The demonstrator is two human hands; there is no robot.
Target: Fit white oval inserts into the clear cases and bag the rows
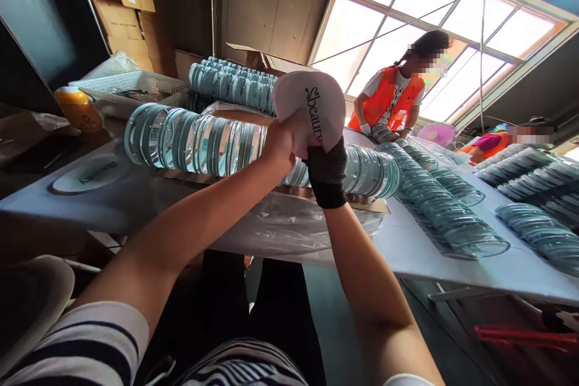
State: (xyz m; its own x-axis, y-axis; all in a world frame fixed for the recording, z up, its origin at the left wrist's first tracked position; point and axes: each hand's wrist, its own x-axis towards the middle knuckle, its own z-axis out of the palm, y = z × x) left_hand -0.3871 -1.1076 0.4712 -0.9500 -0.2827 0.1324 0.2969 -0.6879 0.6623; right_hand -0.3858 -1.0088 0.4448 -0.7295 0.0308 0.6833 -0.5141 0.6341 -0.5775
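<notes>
A round white puff printed with "beauty" is held up in front of me by both hands. My bare left hand grips its lower left edge. My right hand, in a black dotted glove, grips its lower right part. Just behind the hands lies a long row of clear teal-tinted round cases on edge on the white table. A clear plastic bag lies on the table below my wrists.
More rows of clear cases cover the table to the right and a further stack stands behind. A person in an orange vest works at the far side. A white basket, an orange bottle and cardboard boxes stand left.
</notes>
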